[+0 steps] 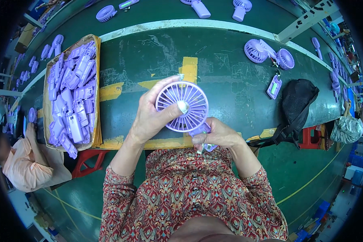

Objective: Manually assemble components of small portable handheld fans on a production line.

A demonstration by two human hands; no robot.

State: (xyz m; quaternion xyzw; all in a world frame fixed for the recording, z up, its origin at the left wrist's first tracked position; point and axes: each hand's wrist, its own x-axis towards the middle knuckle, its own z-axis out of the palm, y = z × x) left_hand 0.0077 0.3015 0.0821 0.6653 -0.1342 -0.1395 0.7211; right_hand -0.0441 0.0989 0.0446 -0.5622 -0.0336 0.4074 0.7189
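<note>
I hold a small purple hand-held fan (182, 105) over the near edge of the green work table (149, 60). My left hand (151, 115) wraps the round grille head from the left, its thumb pressed on the hub. My right hand (215, 135) grips the fan's handle just below the head, close to my chest.
A cardboard tray (93, 121) at the left is heaped with several purple fan handles. Two more fans (269, 52) and a purple part (274, 86) lie at the right by a black mesh bag (296, 101). More fans lie on the far belt. Another person (26, 161) sits at the left.
</note>
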